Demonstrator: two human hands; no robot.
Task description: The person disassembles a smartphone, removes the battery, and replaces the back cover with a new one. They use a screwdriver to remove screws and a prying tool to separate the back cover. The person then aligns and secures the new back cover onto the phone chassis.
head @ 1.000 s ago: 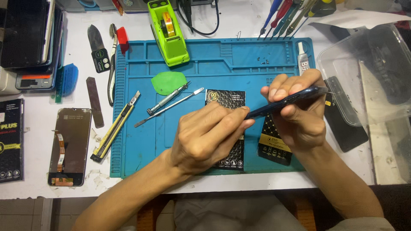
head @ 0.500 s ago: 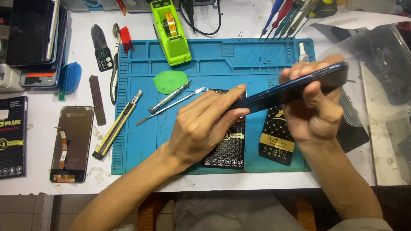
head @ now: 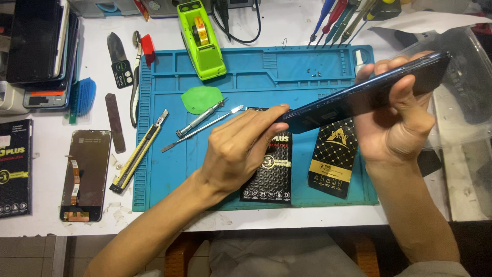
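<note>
A dark blue phone [head: 359, 97] is held edge-on above the blue work mat [head: 266, 77], slanting up to the right. My right hand [head: 397, 125] grips its upper right end. My left hand [head: 241, 149] has its fingertips on the phone's lower left corner. Under the hands lie two black and gold flat pouches [head: 333, 156] on the mat. A thin metal spudger [head: 202, 128] and a small screwdriver [head: 200, 118] lie left of my left hand, beside a green triangular pick [head: 201, 99].
A utility knife [head: 139, 151] lies at the mat's left edge. A phone screen part [head: 86, 174] rests face down at the left. A green tape dispenser [head: 201, 38] stands at the back. Stacked phones [head: 41, 46] are at top left, a clear plastic bin [head: 461, 87] at right.
Both hands have lifted the phone higher and to the right, tilting it more steeply. My left hand's fingers have stretched out to its lower corner, uncovering more of the pouches.
</note>
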